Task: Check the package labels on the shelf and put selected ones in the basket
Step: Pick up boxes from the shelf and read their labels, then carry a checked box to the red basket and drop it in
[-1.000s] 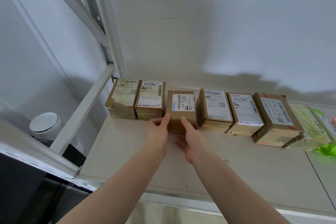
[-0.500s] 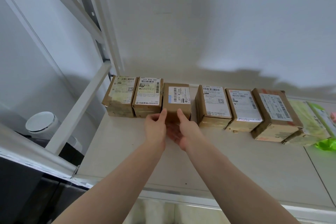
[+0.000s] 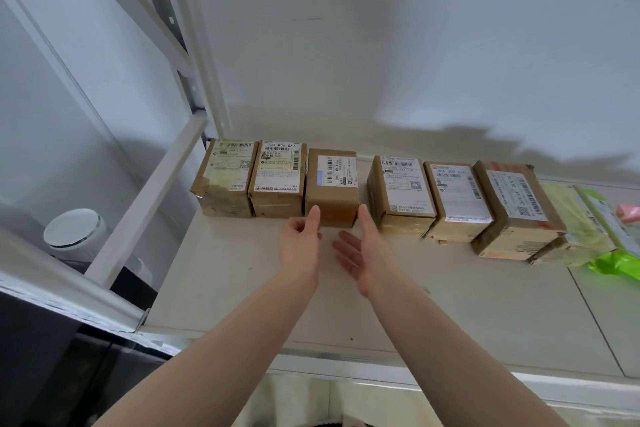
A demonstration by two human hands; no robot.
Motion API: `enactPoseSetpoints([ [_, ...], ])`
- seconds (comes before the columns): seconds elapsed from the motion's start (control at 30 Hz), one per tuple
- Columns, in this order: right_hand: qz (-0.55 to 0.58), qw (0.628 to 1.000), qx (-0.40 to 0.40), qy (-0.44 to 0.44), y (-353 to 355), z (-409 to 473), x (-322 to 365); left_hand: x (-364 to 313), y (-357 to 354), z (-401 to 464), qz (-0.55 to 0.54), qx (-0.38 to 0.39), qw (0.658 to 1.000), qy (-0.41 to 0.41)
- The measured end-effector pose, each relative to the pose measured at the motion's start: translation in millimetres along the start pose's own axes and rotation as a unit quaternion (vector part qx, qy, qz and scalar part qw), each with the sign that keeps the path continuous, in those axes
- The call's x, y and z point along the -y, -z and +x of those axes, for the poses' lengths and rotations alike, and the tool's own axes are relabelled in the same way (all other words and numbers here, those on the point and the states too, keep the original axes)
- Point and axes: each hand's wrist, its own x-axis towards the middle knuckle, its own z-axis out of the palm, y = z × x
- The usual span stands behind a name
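Several brown cardboard packages with white labels stand in a row at the back of the white shelf (image 3: 242, 270). The third package from the left (image 3: 331, 187) stands pushed back in line with its neighbours. My left hand (image 3: 300, 243) is just in front of its lower left corner, thumb up near the box, other fingers loosely curled, holding nothing. My right hand (image 3: 363, 250) is open, palm turned left, fingers straight, a little in front of the box's right corner. No basket is in view.
Two packages (image 3: 277, 178) stand to the left against the shelf's upright post (image 3: 194, 80). Three more boxes (image 3: 401, 198) and pale green and bright green soft parcels (image 3: 588, 229) lie to the right. A white round container (image 3: 74, 230) sits below left, outside the rack.
The third package has been pushed back into the row and both hands have let go of it and drawn slightly toward me. The view has tilted up a little.
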Motion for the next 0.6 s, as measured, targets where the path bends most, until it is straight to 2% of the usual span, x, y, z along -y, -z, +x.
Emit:
enactPoseSetpoints([
  [0.13, 0.055, 0.997, -0.046, -0.003, 32, 3, 15, 3, -17, -17, 0.02, 0.054, 0.998, 0.036],
  [0.3, 0.063, 0.995, -0.077, -0.002, 45, 11, 34, 2, -42, -29, 0.04, 0.112, 0.988, 0.103],
  [0.47, 0.074, 0.996, -0.042, -0.005, 51, 23, 36, -4, -67, -32, 0.034, 0.159, 0.966, 0.202],
  [0.6, 0.067, 0.998, -0.001, 0.008, 65, 22, 33, 4, -82, -30, 0.006, 0.144, 0.967, 0.21],
])
